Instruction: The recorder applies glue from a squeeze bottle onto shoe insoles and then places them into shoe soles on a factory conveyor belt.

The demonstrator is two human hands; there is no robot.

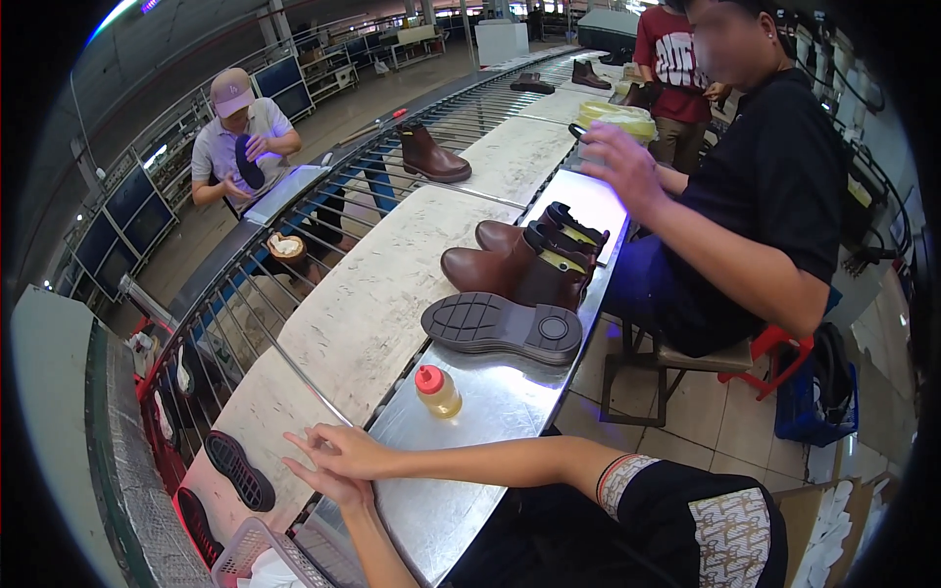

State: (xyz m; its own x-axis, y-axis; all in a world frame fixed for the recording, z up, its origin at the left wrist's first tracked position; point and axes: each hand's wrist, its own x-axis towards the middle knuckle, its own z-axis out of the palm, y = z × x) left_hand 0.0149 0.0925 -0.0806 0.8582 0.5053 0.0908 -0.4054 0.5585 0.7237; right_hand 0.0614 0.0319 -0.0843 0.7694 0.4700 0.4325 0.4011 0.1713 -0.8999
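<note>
My left hand (328, 482) is raised over the near end of the metal tabletop (470, 431), fingers stretched out. Crossing just above it, my right hand (348, 453) has its fingers apart, and the two hands overlap at the fingers. I see nothing held in either one. To the right of them stands a small bottle (438, 397) of yellowish liquid with a red cap. Beyond it a dark grey shoe sole (500, 326) lies with its tread showing. Brown leather ankle boots (485, 272) rest behind that sole, their tops toward the right.
Left of the tabletop runs a roller conveyor with pale boards (382, 274), carrying another brown boot (431, 157) and dark soles (239, 470). A pink basket (260, 549) sits near me. One co-worker (755, 196) sits at right, another (240, 137) works across the conveyor.
</note>
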